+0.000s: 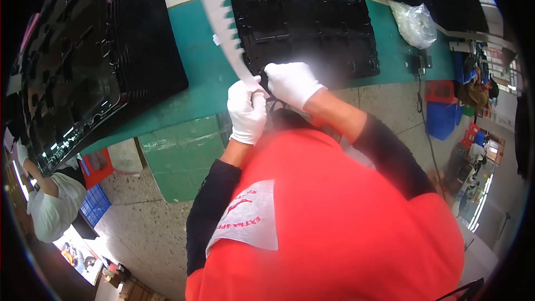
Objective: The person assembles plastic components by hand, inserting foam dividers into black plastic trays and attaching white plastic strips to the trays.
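My left hand (247, 110), in a white glove, is closed with thumb and fingers pinching the end of a long pale strip (225, 33). Notches run along the strip's right edge, and it stretches away past the top of the view. Beside it, my right hand (292, 83), also gloved in white, has its fingers curled at the near left corner of a glossy black molded plastic panel (312, 28). What those fingertips hold, if anything, is hidden. The panel lies on the green tabletop (195, 39), its raised ribs facing up.
A tall stack of black molded panels (145, 33) stands at the left. To the right are a clear plastic bag (414, 25) and a small black box with a cable (422, 64). Below lie a green box (184, 156) and a blue bin (441, 118). Another person's sleeve (56, 206) shows far left.
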Demonstrator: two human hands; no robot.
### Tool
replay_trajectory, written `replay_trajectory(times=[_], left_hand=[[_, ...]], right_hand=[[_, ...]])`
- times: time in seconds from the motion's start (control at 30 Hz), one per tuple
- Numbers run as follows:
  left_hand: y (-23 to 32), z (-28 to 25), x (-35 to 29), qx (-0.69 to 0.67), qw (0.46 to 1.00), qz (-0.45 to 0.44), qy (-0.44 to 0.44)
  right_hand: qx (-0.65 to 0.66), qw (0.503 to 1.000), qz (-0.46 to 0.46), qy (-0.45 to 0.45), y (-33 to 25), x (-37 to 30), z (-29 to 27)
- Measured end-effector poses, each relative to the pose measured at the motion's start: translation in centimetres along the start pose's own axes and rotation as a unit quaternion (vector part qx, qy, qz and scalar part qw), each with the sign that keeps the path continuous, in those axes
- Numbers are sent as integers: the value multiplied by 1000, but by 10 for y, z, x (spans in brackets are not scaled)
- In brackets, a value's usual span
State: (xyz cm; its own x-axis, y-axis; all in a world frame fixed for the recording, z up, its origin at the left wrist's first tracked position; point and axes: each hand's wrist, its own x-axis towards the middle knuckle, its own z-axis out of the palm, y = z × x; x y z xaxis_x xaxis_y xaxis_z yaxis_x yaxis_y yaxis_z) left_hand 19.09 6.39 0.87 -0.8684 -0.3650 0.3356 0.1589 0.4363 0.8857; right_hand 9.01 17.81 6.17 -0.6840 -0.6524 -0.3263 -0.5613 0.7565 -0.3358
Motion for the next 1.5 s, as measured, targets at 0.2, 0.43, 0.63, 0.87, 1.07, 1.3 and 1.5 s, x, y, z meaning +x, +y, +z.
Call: replay_trajectory(times=[0.2,0.43,0.63,0.87,1.07,1.3,1.5], left_hand=[[-4,-3,-3,-118,971,-205,39],[10,-13,6,-156,934,-320,33],[27,-11,11,-213,906,-366,5],[39,-4,10,-279,882,-381,-4],[29,-8,5,-192,895,-402,0],[19,3,6,72,996,53,11],[19,5,16,120,970,105,-185]], right_hand=[[211,957,-175,92,44,0,2],[730,676,63,-76,106,-21,14],[877,435,35,-200,81,-23,0],[912,347,72,-207,61,-26,-4],[420,904,71,-41,40,-6,-4],[94,991,89,-27,19,1,-14],[88,990,107,5,29,-2,-5]])
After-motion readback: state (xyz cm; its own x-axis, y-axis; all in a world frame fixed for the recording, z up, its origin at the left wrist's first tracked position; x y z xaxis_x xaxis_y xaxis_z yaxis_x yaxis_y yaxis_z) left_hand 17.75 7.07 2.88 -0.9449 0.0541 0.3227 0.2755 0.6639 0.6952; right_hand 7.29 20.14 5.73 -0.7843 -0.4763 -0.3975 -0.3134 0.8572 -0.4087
